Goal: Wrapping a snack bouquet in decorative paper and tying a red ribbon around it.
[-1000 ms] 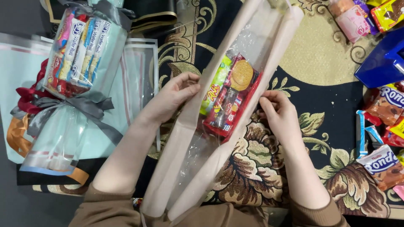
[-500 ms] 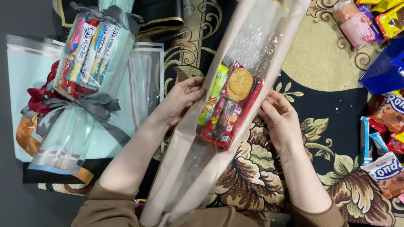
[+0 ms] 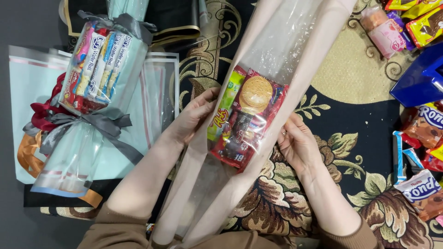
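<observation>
Left hand (image 3: 194, 121) and right hand (image 3: 295, 143) fingers pinch wrap (image 3: 286, 60) edges, folding it around snacks (image 3: 244, 120) between fingers, keeping bundle tight; finished bouquet (image 3: 97, 78) left of fingers.

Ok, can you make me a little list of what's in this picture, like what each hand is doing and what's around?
Left hand: grips the left edge of the clear, beige-edged plastic wrap
Right hand: grips the wrap's right edge
Inside wrap: bundle of snack packets with a round biscuit on top
Left side: finished snack bouquet tied with grey ribbon
Right side: loose snack packets, blue box
Underneath: black floral carpet
</observation>
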